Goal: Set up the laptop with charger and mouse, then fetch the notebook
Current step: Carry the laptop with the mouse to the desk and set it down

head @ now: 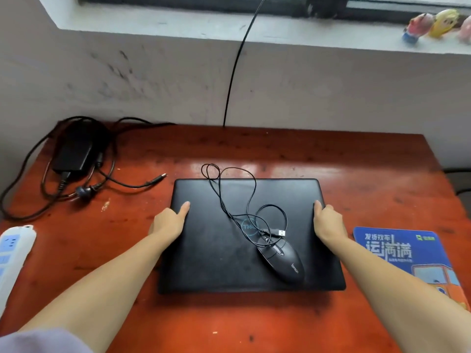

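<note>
The left hand [169, 220] gripped the left edge of the closed black laptop [216, 250], its thumb lying flat on the lid and the other fingers curled out of sight under the side. The right hand [328, 221] held the opposite edge the same way, thumb on top and pointing away from the person, the remaining fingers wrapped down over the rim. Both forearms reached in from the near corners of the frame.

The laptop lay flat near the middle of the red-brown wooden desk [254, 327], lid shut. On the lid, toward its near right part, rested a black wired mouse [283, 261]; its thin cable [237, 197] looped loosely across the lid and a little past the far edge, ending in a USB plug [281, 232] that lay on the lid just beyond the mouse.

At the desk's far left corner sat the black laptop charger [72, 151] with its cords tangled around it, the barrel connector [158, 178] lying loose on the wood, apart from the laptop. A white power strip [11, 253] showed at the left edge. A blue printed mouse pad [405, 258] lay just beside the laptop on the right. Small toy figures [433, 24] stood on the windowsill, and a black cable [235, 67] hung down the wall behind the desk.
</note>
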